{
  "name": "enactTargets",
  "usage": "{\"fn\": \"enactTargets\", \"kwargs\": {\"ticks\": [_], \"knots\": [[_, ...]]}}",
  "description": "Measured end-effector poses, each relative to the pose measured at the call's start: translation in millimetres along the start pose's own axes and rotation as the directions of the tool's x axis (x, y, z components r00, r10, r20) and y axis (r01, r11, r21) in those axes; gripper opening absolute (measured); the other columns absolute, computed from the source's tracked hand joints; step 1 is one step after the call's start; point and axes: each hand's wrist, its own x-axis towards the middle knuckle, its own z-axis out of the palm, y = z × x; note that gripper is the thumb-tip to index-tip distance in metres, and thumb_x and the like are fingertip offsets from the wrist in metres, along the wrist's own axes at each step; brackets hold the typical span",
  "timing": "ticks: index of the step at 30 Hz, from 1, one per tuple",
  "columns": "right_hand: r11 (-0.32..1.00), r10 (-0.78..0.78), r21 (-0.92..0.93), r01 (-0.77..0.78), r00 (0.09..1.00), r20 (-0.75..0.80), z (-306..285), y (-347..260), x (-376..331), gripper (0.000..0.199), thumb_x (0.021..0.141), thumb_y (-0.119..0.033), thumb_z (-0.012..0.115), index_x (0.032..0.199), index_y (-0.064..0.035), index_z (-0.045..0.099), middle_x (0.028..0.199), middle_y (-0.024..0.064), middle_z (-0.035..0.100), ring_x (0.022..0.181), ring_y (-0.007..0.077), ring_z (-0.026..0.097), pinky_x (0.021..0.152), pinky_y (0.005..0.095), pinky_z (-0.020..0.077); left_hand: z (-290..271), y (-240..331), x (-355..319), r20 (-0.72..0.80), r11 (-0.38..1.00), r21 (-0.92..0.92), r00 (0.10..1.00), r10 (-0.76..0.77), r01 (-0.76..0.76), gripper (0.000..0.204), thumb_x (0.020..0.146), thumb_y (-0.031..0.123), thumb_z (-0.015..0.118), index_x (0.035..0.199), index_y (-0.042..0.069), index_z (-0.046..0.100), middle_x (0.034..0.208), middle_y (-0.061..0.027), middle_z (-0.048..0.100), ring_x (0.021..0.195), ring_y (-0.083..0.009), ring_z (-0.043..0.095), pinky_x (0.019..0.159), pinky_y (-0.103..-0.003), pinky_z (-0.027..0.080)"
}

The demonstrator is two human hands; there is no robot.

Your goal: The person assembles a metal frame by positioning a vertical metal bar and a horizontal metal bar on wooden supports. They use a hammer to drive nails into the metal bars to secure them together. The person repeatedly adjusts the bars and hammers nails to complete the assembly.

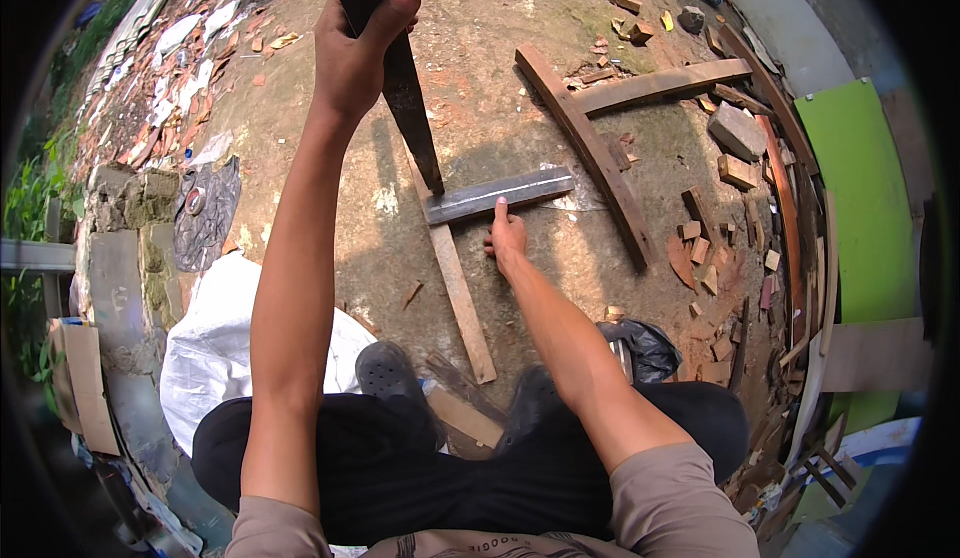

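My left hand [360,48] is raised and wrapped round a long dark wooden board [405,98], held steeply tilted. Its far end meets the left end of a short grey wooden bar [515,190] with a pale line along its face. On the ground, a narrow light wooden strip [458,303] runs from that left end toward my feet. My right hand [508,234] is closed at the near edge of the grey bar, thumb against its face and the other fingers curled below. The undersides of those fingers are hidden.
Two brown beams joined in a T [590,148] lie at the right. Beyond them are a concrete block [738,132], several wood offcuts and a green panel [850,198]. A white sack [215,348] lies by my left leg; broken tile rubble [175,78] covers the far left.
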Motion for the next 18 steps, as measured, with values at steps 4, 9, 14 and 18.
{"fn": "enactTargets", "kwargs": {"ticks": [4,9,14,18], "knots": [[0.979,0.095,0.18,-0.099,0.995,0.028,7,-21,23,0.074,0.089,-0.056,0.067,0.127,0.0062,0.053,0.117,0.0215,0.061,0.092,0.0319,0.066,0.064,0.0415,0.0586,5,4,0,-0.03,0.999,-0.014,0.999,-0.032,0.032,0.073,0.081,0.055,0.077,0.117,-0.003,0.054,0.088,-0.0038,0.06,0.08,-0.012,0.058,0.072,-0.027,0.046],[0.958,0.106,0.274,-0.085,0.992,-0.064,7,-27,41,0.044,0.096,-0.032,0.063,0.124,0.0007,0.054,0.124,0.0154,0.059,0.101,0.0307,0.061,0.082,0.0475,0.0548,4,-10,5,0.023,0.994,-0.055,0.995,0.096,-0.095,0.062,0.083,0.051,0.077,0.111,0.0,0.055,0.083,0.0,0.057,0.074,-0.0087,0.053,0.067,-0.025,0.043],[0.887,-0.427,0.196,0.418,0.904,0.002,-40,-33,45,0.051,0.1,-0.023,0.057,0.144,-0.0015,0.045,0.132,0.0153,0.06,0.111,0.0246,0.061,0.094,0.0355,0.047,4,-7,4,0.048,0.999,-0.024,0.999,-0.021,0.022,0.047,0.087,0.04,0.077,0.11,0.004,0.056,0.078,0.0053,0.051,0.067,-0.0043,0.045,0.058,-0.022,0.036],[0.79,-0.576,-0.152,0.594,0.804,0.148,-81,-49,45,0.049,0.1,-0.021,0.053,0.146,-0.0047,0.046,0.135,0.0167,0.059,0.122,0.0255,0.057,0.102,0.0365,0.042,9,-1,4,0.017,0.999,-0.041,1.0,0.02,-0.019,0.043,0.087,0.036,0.077,0.109,0.006,0.056,0.079,0.0065,0.05,0.068,-0.0034,0.043,0.059,-0.022,0.035]]}}
